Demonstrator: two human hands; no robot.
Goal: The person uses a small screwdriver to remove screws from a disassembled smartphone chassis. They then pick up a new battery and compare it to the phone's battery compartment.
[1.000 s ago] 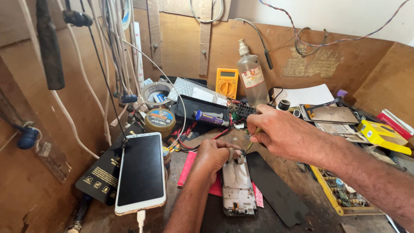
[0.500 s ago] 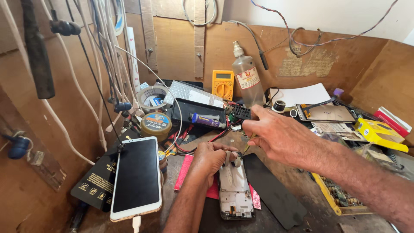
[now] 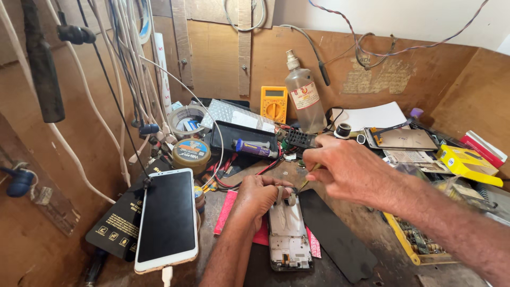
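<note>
The left hand [image 3: 258, 197] is gripping the opened phone [image 3: 288, 236]; the right hand [image 3: 348, 169] is pinching a thin tool [image 3: 308, 179] above it; behind the phone, a black tray [image 3: 223, 139] is holding a purple tube [image 3: 256, 147].

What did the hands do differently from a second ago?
Very little. The right hand has slid slightly down and toward the opened phone, its thin tool now closer to the phone's top edge. The left hand still presses on the top of the phone. The white phone on the left and the yellow meter at the back have not moved.
</note>
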